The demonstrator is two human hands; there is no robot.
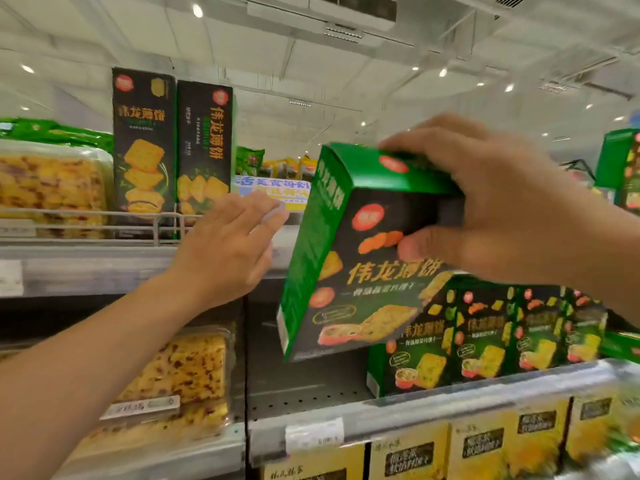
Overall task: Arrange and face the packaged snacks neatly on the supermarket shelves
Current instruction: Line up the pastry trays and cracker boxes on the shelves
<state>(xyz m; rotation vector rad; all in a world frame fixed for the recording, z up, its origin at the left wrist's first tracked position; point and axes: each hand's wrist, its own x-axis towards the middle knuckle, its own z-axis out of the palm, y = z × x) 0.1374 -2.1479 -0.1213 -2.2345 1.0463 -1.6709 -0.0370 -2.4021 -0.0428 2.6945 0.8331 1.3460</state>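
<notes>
**Green cracker box held tilted above the shelf gap**

The right hand (485, 202) grasps the green cracker box (349, 258) by its top end, fingers curled over the upper face and the thumb pressed on the printed front. The box hangs in the air, leaning with its top toward the right and its lower corner toward the left, above the bare left part of the middle shelf (311, 393). Just to its right a row of matching green boxes (485, 341) stands along that shelf's front edge, their fronts facing out.

To place it well, the box probably needs to be righted first, then lowered into the gap so that its side meets the row's leftmost box and its front sits flush with the shelf's front edge. Letting the lower corner land first may knock the neighbour askew, so a level descent looks safer.

The left hand (228, 244) is released, fingers straight and loosely together, palm toward the shelving, reaching up near the front rail of the top shelf (86, 268). It holds nothing. Two tall dark cracker boxes (173, 147) stand behind that rail, well to the left of the held box. The right forearm enters from the right edge, the wrist bent downward over the box.
</notes>
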